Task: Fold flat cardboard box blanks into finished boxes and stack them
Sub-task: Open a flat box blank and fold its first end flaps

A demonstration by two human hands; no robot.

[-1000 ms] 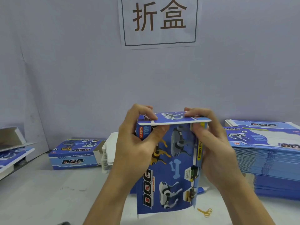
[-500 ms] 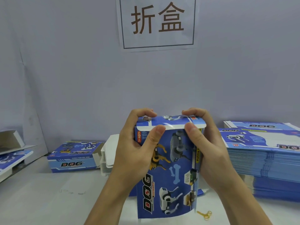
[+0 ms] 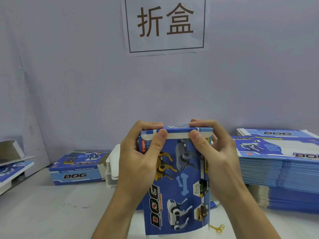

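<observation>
**Top flap down, tuck lip going in**

Left to right:

- Far left: a partly opened box (image 3: 12,152) sits on a raised surface. Not in play.
- Next, a finished box (image 3: 77,169) lies on the table (image 3: 51,213), one end flap open toward a white stack of blanks (image 3: 113,163). We read that as the output spot.
- Left hand (image 3: 136,163): clenched on the box in work (image 3: 176,183), fingers over the top edge, thumb pressing the white tuck lip at the front upper-left corner.
- The box stands upright, held above the table in the centre of view, printed face toward us. A second ago the top flap stuck out flat and level past the box. Half a second ago it was curving down. Now it sits closed on the top opening, white lip folded over the front edge.
- Right hand (image 3: 217,157): same grip mirrored, fingers on top, thumb on the lip.
- Small yellow rubber bands (image 3: 217,228) lie on the table below the box.
- Far right: the tall stack of flat blanks (image 3: 279,169), plenty left.

Our read: this end is nearly shut, lip not yet tucked inside. Bottom end cannot be seen. Next comes pushing the lip in. Risk: creasing the lip if the thumbs press unevenly.
</observation>
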